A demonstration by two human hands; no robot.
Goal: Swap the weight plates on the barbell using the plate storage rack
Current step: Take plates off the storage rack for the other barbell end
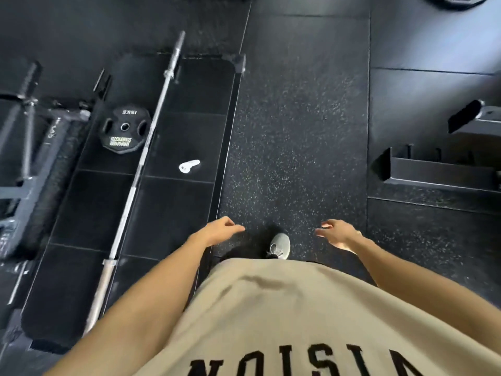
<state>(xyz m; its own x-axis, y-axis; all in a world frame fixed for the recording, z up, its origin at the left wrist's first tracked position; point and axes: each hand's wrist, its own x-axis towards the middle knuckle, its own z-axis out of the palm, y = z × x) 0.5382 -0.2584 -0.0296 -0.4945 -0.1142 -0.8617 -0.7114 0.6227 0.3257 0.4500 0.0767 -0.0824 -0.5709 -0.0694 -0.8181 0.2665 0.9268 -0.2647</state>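
A bare steel barbell [141,161] lies diagonally on the black lifting platform [176,202] at the left, with no plates on either sleeve. A black 15 kg plate [124,129] lies flat just left of the bar. A white collar clip [189,166] rests on the platform to the bar's right. A plate storage rack [439,169] with upright pegs stands at the right edge. Another black plate [458,0] shows at the top right. My left hand [221,230] and my right hand [336,232] hang over the speckled floor, fingers relaxed, holding nothing.
A squat rack base and bench frame [29,158] fill the far left. A speckled rubber walkway [292,131] runs between the platform and the storage rack. My grey shoe [279,245] stands on it. A dark bench end [471,118] juts in at the right.
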